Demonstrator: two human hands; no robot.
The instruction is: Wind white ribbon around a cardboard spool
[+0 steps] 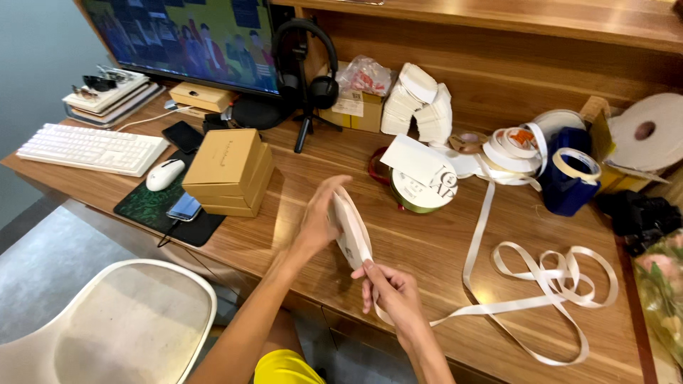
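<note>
My left hand [318, 219] grips a flat white round ribbon spool [350, 229] held on edge above the wooden desk [420, 245]. My right hand [392, 291] pinches the spool's lower end, where the white ribbon comes off. That ribbon [548, 279] trails right across the desk in loose loops and runs up toward a pile of white tape rolls [514, 147].
Stacked tan boxes [228, 171], a phone [184, 207], mouse [165, 173] and white keyboard [91, 148] lie left. Behind are a monitor [188, 39], headphones [307, 60], white card stacks [420, 103], a green-rimmed roll [418, 193], a blue container [569, 181]. A white chair [114, 323] stands lower left.
</note>
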